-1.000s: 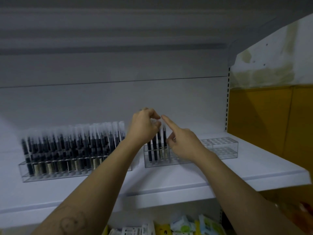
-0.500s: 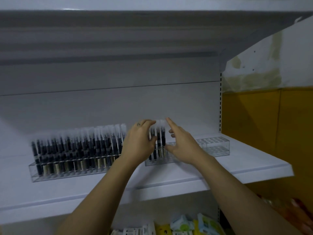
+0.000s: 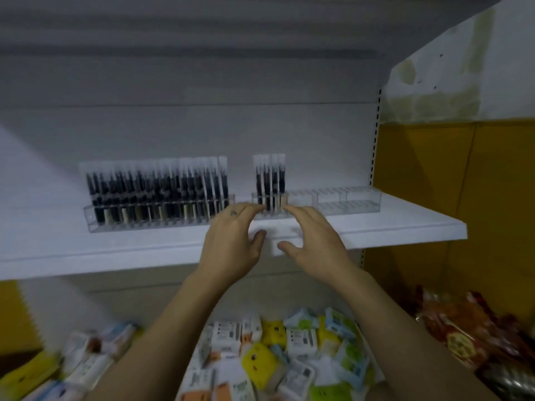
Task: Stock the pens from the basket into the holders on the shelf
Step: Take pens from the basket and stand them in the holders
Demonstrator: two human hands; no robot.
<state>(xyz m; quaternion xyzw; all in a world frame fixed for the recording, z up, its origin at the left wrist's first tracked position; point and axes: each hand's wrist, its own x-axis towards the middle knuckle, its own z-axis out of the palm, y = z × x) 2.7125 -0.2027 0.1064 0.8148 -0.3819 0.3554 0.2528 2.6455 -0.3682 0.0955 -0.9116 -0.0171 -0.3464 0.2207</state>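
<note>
While my left hand [image 3: 231, 244] and right hand [image 3: 315, 241] hover open mid-frame, black clear-capped pens [image 3: 270, 180] stand in the clear plastic holder [image 3: 347, 202] just above; I judge this batch seated, and next I must fetch more from the unseen basket.

A shop: white display shelf [image 3: 405, 224] on a slotted upright [image 3: 375, 134], acrylic holders [image 3: 94, 224] packed with pens [image 3: 156, 189], packaged goods [image 3: 275, 348] heaped below.

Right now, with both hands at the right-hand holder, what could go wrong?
The left hand and right hand flank the few pens standing tall in the mostly empty right holder; a bump might tip them or slide the holder. The left hand is also near the full left holder, so its end pens could get brushed.
</note>
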